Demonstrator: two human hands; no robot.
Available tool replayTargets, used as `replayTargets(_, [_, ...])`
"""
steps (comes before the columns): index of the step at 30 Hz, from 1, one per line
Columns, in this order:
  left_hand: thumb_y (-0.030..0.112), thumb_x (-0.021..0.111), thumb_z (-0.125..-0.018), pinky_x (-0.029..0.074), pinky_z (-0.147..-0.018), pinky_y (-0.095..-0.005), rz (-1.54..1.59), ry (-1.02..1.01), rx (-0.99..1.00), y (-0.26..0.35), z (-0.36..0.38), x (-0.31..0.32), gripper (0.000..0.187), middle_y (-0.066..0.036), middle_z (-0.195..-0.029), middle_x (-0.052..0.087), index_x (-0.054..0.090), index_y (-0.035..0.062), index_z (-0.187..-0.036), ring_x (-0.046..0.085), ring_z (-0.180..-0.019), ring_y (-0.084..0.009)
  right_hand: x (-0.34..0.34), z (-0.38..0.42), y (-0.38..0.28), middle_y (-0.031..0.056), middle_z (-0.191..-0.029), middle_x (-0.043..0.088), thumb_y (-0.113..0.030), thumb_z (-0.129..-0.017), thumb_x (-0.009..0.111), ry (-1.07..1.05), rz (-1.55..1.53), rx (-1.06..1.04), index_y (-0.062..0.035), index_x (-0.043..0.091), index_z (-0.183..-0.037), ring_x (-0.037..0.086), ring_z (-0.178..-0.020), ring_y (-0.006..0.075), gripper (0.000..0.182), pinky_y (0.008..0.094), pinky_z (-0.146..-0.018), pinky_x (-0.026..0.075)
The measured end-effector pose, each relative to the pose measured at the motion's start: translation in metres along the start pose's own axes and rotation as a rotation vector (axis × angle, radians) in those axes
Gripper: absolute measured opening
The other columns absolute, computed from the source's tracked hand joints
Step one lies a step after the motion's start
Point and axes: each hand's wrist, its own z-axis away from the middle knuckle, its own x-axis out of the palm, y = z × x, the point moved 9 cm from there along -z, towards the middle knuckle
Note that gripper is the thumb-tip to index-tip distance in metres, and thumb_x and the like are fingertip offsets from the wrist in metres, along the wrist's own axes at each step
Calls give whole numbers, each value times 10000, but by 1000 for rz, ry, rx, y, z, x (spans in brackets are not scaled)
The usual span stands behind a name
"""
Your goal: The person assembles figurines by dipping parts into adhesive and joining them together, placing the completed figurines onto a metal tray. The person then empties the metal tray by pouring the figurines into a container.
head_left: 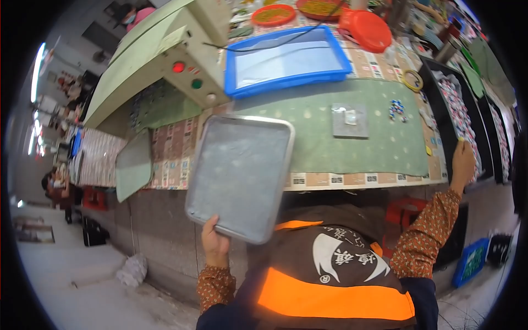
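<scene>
One view only, from the head. Left hand (215, 241) closed on the near edge of a metal tray (240, 176), held tilted over the table's front edge. Right hand (463, 159) reaching onto a black tray (440, 104) of small pieces, fingers curled; grip hard to tell. Green mat (341, 137) between.
</scene>
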Motion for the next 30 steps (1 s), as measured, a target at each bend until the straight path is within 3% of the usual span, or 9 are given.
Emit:
replayTargets(10, [78, 513, -963, 368, -1135, -454, 127, -9, -49, -24, -1, 18, 425, -163, -1365, 560, 470, -60, -1363, 516, -1286, -311, 18, -5, 9, 204, -1075, 690, -427, -1023, 367, -10, 129, -20, -108, 653, -1152, 649, -962, 444, 447, 562, -786, 504])
replayTargets(13, [93, 517, -979, 367, -1135, -456, 115, -19, -35, -19, -5, 26, 427, -153, -1378, 554, 463, -50, -1378, 516, -1287, -308, 18, -8, 10, 210, -1082, 689, -430, -1025, 361, 20, 101, -49, -110, 648, -1180, 646, -968, 453, 457, 565, -787, 506])
replayTargets(16, [112, 555, -983, 432, -1093, -479, 205, -51, -27, -14, -11, 36, 471, -122, -1382, 547, 426, 32, -1429, 537, -1275, -291, 17, -7, 9, 214, -1085, 687, -436, -1025, 353, -1, 119, -44, -108, 645, -1182, 641, -976, 459, 467, 568, -785, 504])
replayTargets(18, [271, 507, -1044, 423, -1095, -472, 88, -81, 44, -2, -16, 47, 479, -105, -1419, 524, 407, 43, -1453, 520, -1294, -274, 21, -10, 13, 209, -1094, 686, -439, -1024, 348, -25, 150, -9, -109, 643, -1185, 637, -990, 458, 472, 569, -797, 500])
replayTargets(19, [271, 507, -1044, 423, -1095, -472, 89, -70, 50, -1, -21, 47, 479, -105, -1419, 524, 407, 43, -1453, 520, -1294, -274, 21, -10, 10, 209, -1094, 686, -439, -1024, 348, -30, 146, -20, -109, 643, -1185, 637, -990, 458, 472, 569, -797, 500])
replayTargets(21, [401, 450, -1063, 408, -1104, -462, -70, -85, 115, 5, -32, 50, 542, -89, -1464, 487, 389, 48, -1471, 494, -1321, -258, 20, -11, 10, 203, -1106, 684, -447, -1019, 343, -55, 142, -4, -108, 642, -1183, 635, -998, 456, 481, 567, -808, 498])
replayTargets(25, [436, 426, -1067, 391, -1118, -451, -113, 11, 118, 0, -45, 53, 568, -90, -1493, 457, 381, 41, -1473, 468, -1346, -252, 19, -10, 12, 196, -1121, 681, -454, -1017, 334, -50, 155, 23, -109, 642, -1179, 635, -993, 452, 491, 563, -808, 497])
replayTargets(27, [462, 448, -1054, 442, -1071, -428, -53, 46, 190, 1, -51, 53, 594, -114, -1413, 523, 425, 1, -1428, 536, -1260, -260, 21, -9, 12, 195, -1121, 681, -453, -1017, 333, -28, 155, 5, -109, 642, -1176, 637, -992, 449, 489, 564, -808, 498])
replayTargets(30, [499, 455, -1040, 447, -1064, -447, 3, 158, 244, -1, -58, 49, 620, -123, -1424, 511, 419, 25, -1438, 537, -1258, -281, 16, -6, 6, 193, -1116, 682, -455, -1018, 334, -5, 153, -21, -109, 643, -1166, 640, -987, 445, 487, 563, -805, 502])
